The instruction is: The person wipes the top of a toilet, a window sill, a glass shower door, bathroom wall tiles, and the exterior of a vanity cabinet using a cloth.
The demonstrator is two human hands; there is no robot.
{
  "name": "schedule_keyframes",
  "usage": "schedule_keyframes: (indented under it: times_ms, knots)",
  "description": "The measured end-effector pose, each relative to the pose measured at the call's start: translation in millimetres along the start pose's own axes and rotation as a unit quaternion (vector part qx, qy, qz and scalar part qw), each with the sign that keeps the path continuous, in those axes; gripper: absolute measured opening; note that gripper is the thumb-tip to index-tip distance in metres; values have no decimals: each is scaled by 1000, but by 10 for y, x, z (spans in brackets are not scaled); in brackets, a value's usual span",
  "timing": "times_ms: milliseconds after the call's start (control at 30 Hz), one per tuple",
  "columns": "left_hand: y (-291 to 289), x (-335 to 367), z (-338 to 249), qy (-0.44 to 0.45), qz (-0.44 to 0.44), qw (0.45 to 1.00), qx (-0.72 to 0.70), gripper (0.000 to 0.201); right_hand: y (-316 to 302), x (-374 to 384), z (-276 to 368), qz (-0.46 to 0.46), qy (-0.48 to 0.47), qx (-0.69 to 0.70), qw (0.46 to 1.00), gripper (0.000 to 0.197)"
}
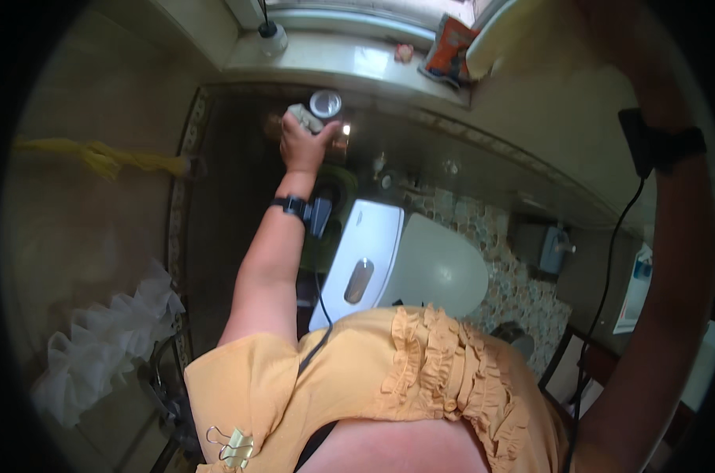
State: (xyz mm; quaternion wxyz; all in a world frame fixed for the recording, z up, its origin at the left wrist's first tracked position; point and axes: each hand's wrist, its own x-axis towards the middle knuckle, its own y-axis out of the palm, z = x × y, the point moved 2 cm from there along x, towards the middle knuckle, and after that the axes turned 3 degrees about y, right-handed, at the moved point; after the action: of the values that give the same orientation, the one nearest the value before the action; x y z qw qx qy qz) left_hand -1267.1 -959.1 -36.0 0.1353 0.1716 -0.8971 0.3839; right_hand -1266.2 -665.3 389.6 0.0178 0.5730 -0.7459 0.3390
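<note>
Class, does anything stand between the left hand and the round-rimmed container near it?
Partly. The pale grey wad in the left hand lies, in this view, between the hand's finger side and the round-rimmed container. On the thumb side, nothing visible stands in the way. Whether wad and container touch cannot be told.

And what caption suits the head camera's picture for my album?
Left hand holding a pale bundle near a toilet and windowsill.

Light-orange short-sleeved blouse (357,355) with gathered frills (440,347) and a button (450,406) down its front, binder clip (236,448) at the left shoulder; black wristbands (294,206) carry dark modules (320,217) trailing black cables (323,303).
</note>
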Motion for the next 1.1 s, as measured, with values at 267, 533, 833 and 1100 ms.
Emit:
schedule_keyframes:
  times_ms: [267,533,833,1100]
  knots:
    - [-584,553,838,-83,-55,993,-67,35,39,-18,-87,65,-20,46,997,19]
    - [-872,1660,-202,89,-43,994,-43,68,119,-48,-94,48,-5,36,998,21]
    - [-786,1780,-33,84,19,996,-38,48,68,-23,-29,56,5,58,997,22]
    - [-1171,801,-44,26,44,996,-70,46,164,-65,-106,26,-28,30,999,22]
